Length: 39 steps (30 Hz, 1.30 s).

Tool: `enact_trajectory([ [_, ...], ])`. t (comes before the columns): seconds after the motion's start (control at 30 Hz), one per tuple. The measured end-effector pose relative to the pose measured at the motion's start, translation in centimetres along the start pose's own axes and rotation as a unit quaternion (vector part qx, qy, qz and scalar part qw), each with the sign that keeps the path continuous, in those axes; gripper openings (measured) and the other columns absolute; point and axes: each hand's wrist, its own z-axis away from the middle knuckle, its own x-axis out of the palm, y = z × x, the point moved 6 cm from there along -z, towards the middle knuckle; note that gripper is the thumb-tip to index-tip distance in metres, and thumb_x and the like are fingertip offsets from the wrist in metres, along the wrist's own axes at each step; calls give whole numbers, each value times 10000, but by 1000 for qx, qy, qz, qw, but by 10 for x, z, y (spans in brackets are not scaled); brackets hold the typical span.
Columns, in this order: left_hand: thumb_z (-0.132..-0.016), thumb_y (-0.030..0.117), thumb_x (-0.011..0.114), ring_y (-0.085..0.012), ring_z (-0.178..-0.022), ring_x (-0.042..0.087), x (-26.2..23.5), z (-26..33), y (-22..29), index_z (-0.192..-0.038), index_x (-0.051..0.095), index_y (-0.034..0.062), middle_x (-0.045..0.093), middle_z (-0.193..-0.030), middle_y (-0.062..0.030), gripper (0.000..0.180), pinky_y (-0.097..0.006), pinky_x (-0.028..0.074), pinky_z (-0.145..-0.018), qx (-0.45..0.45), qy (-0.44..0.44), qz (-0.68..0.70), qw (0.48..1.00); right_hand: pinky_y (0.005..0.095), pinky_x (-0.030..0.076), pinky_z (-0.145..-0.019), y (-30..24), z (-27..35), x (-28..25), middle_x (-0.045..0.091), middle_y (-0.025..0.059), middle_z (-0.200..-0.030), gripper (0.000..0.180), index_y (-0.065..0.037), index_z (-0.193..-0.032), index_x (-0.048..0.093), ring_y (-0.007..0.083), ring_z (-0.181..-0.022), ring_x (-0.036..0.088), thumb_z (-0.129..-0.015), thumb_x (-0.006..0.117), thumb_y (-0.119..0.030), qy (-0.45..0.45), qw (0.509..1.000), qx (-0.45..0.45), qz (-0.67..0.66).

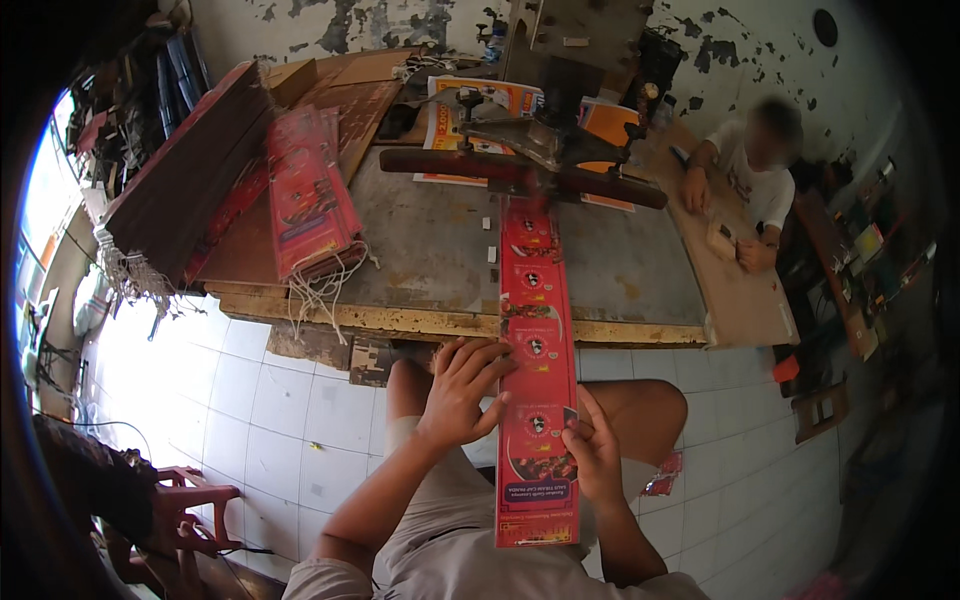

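A long red printed strip (535,375) with round emblems and food pictures runs from beneath a metal press (540,145), over the table's front edge and down above my lap. My left hand (465,390) lies along its left edge, fingers stretched out and thumb apart, fingertips touching the strip. Lower down on the other side, my right hand (597,450) pinches the strip's right edge between thumb and fingers. The press has a dark reddish crossbar (430,162) spreading to both sides. Its contact with the strip's far end is hidden.
A bundle of red printed strips (305,195) with white strings lies on the table's left, beside a tall dark stack (190,165) with frayed ends. Printed sheets (445,125) lie behind the press. Another person (765,175) sits at the right side board (735,290). A red stool (195,500) stands lower left.
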Motion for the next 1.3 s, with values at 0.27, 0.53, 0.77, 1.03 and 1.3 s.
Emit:
enact_trajectory([
  [0.27, -1043, 356, 682, -341, -1530, 536, -5, -32, -14, -1420, 728, 106, 665, -1542, -98, 455, -620, 232, -1356, -17, -80, -61, 995, 227, 576, -866, -8, -31, -3, 787, 79, -1171, 657, -30, -1765, 342, 40, -962, 688, -1172, 617, -96, 4, 999, 2, 54],
  [0.53, -1036, 412, 715, -346, -1544, 536, 2, -67, -41, -1528, 676, 86, 615, -1662, -94, 592, -634, 253, -1343, 0, -68, -111, 991, 237, 571, -868, -14, -110, 1, 809, 91, -1129, 617, -20, -1726, 417, 47, -1015, 708, -1182, 655, -186, -13, 998, -52, 32],
  [0.77, -983, 364, 747, -340, -1540, 544, 0, -66, -41, -1549, 667, 103, 614, -1674, -74, 629, -609, 340, -1300, -24, -69, -132, 989, 329, 586, -943, -89, -112, 0, 760, 72, -1198, 348, -48, -1439, 727, 210, -1079, 716, -1124, 722, -196, 131, 815, -212, 524],
  [1.03, -972, 348, 751, -343, -1514, 566, 2, -72, -41, -1545, 671, 106, 624, -1672, -63, 628, -568, 390, -1251, -20, -62, -129, 989, 537, 384, -1274, -70, -161, -5, 665, 91, -1575, 446, -93, -1457, 731, 331, -1525, 563, -1059, 772, -291, -7, 759, -342, 554],
  [1.3, -986, 352, 740, -340, -1505, 565, 2, -75, -41, -1552, 669, 102, 621, -1675, -62, 623, -563, 413, -1226, -26, -81, -150, 985, 524, 405, -1256, -70, -163, -3, 664, 84, -1594, 462, -84, -1466, 729, 327, -1517, 573, -1057, 770, -295, 3, 754, -340, 561],
])
